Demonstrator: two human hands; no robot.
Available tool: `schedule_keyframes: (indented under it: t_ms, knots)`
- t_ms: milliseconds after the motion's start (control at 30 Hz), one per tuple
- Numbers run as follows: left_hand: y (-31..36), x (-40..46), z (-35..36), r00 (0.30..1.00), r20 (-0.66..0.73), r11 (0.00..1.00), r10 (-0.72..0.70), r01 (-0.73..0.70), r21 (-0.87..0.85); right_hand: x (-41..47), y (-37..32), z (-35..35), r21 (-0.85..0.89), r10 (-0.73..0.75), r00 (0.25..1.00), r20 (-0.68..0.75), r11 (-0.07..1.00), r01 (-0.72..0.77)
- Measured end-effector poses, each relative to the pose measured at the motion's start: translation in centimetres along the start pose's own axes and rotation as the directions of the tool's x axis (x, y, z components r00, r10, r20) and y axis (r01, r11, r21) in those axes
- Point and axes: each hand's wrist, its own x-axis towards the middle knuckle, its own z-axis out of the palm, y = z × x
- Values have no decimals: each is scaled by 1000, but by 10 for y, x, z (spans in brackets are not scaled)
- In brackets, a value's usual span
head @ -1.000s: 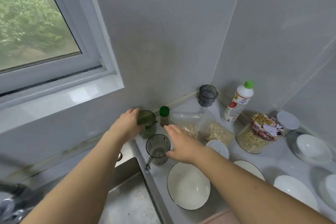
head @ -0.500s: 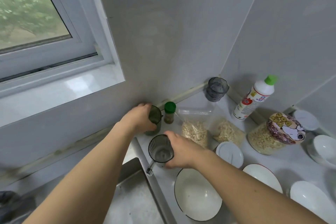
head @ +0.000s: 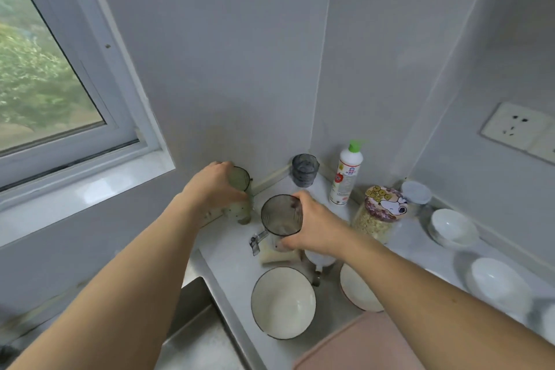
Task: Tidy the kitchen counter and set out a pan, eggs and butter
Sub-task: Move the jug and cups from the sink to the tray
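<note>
My left hand (head: 214, 189) grips a green ribbed cup (head: 241, 189) held up near the back wall. My right hand (head: 315, 227) grips a grey ribbed cup (head: 279, 216) with a handle, lifted above the counter (head: 231, 252). A third grey cup (head: 304, 170) stands in the corner. No pan, eggs or butter are in view. The grey cup and my right hand hide the bags of food behind them.
A white bottle with a green cap (head: 345, 174) and a jar of oats (head: 380, 215) stand at the back. White bowls (head: 283, 302) (head: 359, 290) (head: 453, 227) (head: 497, 284) lie along the counter. A steel sink (head: 198, 336) lies at lower left. A pink board (head: 357, 345) is at the bottom edge.
Both hands have lifted their cups off the counter. My right hand closed round the grey cup and raised it. The small green-capped bottle is now hidden.
</note>
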Motion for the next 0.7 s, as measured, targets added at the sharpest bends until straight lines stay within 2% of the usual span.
schedule_keyframes:
  t_ms: [167, 333, 500, 700]
  knots:
    - [96, -27, -15, 992, -51, 993, 118, -117, 23, -77, 33, -54, 53, 67, 989, -135, 997, -61]
    - [223, -66, -5, 929, -45, 930, 367, -366, 41, -183, 79, -110, 108, 182, 937, -300, 982, -156]
    - [345, -135, 25, 830, 3, 828, 557, -556, 66, -310, 128, -144, 165, 314, 837, -448, 949, -268]
    - [469, -253, 81, 666, 113, 664, 738, -745, 60, -492, 178, -144, 283, 487, 663, -568, 872, -398]
